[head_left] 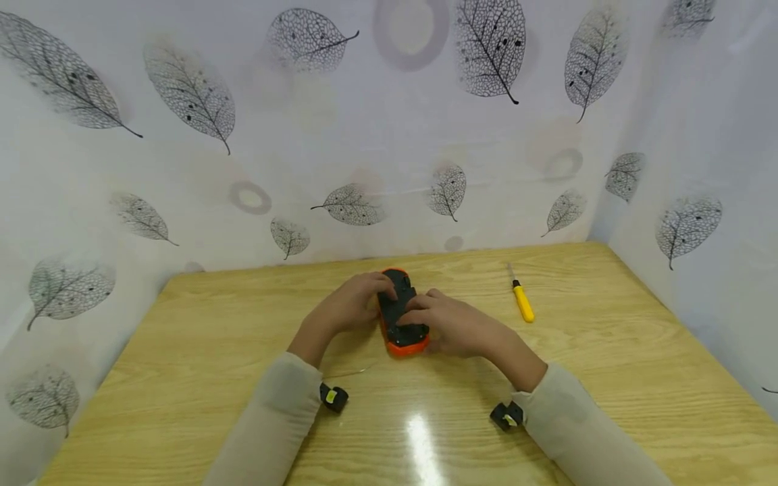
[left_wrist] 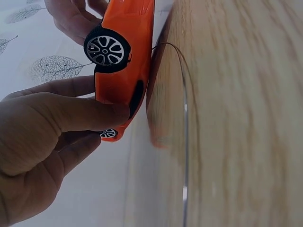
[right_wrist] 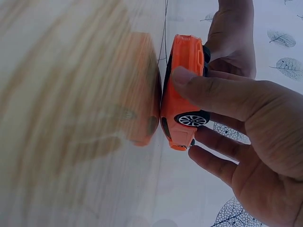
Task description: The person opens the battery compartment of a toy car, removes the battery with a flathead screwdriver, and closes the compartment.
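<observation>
An orange toy car lies upside down on the table, its black underside facing up. My left hand holds it by the left side toward the far end; in the left wrist view the thumb presses the orange body near a wheel. From the right, my right hand grips the nearer end. Its thumb lies on the orange side in the right wrist view, with fingers over the underside. Parts of the underside are covered by both hands.
A screwdriver with a yellow handle lies on the wooden table to the right. One thin wire curves across the tabletop beside the car. Leaf-patterned cloth hangs behind the table and at its sides.
</observation>
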{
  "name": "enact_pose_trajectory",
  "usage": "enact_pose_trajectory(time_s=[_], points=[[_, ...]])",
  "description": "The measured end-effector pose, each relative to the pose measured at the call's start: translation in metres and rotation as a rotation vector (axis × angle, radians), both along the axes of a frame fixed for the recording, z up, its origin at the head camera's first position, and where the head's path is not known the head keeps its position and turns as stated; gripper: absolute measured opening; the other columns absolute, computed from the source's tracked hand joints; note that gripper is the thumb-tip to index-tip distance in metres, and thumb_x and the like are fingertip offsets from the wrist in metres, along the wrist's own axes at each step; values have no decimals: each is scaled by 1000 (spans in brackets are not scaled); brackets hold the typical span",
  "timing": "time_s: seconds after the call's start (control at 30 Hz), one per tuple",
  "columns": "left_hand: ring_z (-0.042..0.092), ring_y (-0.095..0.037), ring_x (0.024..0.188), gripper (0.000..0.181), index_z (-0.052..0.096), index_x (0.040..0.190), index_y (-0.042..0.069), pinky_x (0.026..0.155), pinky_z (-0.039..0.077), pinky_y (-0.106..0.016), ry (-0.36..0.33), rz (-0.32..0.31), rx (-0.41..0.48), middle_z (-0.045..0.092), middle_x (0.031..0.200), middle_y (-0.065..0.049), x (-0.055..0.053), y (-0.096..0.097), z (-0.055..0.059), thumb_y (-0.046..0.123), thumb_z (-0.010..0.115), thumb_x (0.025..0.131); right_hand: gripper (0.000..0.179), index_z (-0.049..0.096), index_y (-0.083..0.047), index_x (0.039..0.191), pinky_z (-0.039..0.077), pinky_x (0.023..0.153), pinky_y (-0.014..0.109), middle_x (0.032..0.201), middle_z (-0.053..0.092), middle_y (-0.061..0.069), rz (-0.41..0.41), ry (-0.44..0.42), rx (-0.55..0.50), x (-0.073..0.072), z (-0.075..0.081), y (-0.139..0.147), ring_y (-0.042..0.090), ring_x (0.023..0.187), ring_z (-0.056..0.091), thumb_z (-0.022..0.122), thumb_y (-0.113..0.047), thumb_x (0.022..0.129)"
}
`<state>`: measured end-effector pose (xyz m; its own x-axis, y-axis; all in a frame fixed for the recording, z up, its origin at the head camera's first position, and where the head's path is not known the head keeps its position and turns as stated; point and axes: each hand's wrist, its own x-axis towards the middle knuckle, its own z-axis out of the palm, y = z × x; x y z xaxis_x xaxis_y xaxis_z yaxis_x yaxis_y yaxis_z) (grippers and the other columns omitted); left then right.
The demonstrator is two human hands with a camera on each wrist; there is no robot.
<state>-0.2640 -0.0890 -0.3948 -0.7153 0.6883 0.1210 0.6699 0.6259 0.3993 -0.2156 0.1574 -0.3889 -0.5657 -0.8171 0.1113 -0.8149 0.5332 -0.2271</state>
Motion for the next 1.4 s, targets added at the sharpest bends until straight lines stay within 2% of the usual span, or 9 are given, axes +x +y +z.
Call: enact_pose_trajectory(time_s=[0.2, 0.47, 0.6, 0.77, 0.83, 0.9, 1.03, 1.2, 1.4], points=[[57, -31, 129, 28, 73, 116, 9, 113, 46, -46, -20, 17, 11, 64, 134, -11, 2, -2, 2, 1, 76, 90, 51, 70, -20, 131, 55, 94, 38, 131, 62, 1, -5, -9, 13, 1, 0, 2, 23, 111, 53, 88, -24, 83], [58, -31, 125, 38, 67, 128, 8, 104, 53, -46, -100, 82, 150, 63, 133, -10, 0, -11, 6, 3, 71, 91, 50, 70, -22, 130, 55, 91, 36, 129, 62, 0, -5, 2, 28, -1, 0, 1, 21, 107, 54, 88, -27, 84], [61, -33, 119, 47, 56, 142, 7, 94, 59, -42, -246, 169, 232, 56, 141, -14, 0, -9, 7, 10, 68, 97, 50, 71, -21, 129, 55, 89, 37, 127, 63, 1, -11, 17, 29, 0, 2, 1, 21, 104, 54, 88, -26, 83], [70, -31, 97, 67, 34, 157, 11, 78, 63, -39, -555, 313, 384, 46, 150, -19, 1, -4, 6, 22, 68, 101, 51, 71, -21, 129, 56, 88, 36, 128, 64, 1, -19, 16, 20, 1, 2, 0, 21, 103, 54, 89, -27, 82], [71, -32, 91, 75, 27, 161, 11, 77, 64, -41, -677, 367, 448, 43, 152, -20, 3, -4, 5, 22, 69, 100, 51, 71, -21, 129, 56, 88, 36, 128, 64, 1, -21, 11, 16, 1, 1, -1, 21, 103, 53, 89, -27, 82], [72, -31, 92, 80, 23, 162, 10, 78, 64, -41, -756, 406, 497, 42, 151, -23, 3, -4, 4, 19, 71, 98, 52, 70, -21, 130, 56, 88, 36, 128, 64, 0, -22, 6, 16, 1, 0, -2, 20, 103, 53, 89, -26, 82], [72, -32, 94, 85, 19, 163, 8, 78, 65, -43, -844, 444, 554, 45, 147, -26, 3, -2, 2, 11, 73, 96, 52, 70, -21, 130, 56, 88, 37, 129, 64, 1, -19, -2, 15, 1, 1, -4, 21, 103, 54, 89, -25, 82], [72, -33, 99, 83, 19, 162, 5, 81, 64, -44, -918, 426, 563, 49, 145, -27, 4, -1, -1, 7, 70, 97, 50, 71, -21, 130, 56, 89, 37, 129, 64, 1, -25, -6, 13, 2, 3, -5, 20, 103, 54, 88, -25, 83], [71, -32, 106, 67, 30, 157, -4, 82, 64, -42, -992, 401, 578, 63, 131, -26, 4, 0, -3, 6, 65, 100, 48, 71, -22, 130, 55, 88, 36, 129, 64, 0, -31, -11, 18, 3, 3, -4, 19, 102, 54, 87, -26, 85]])
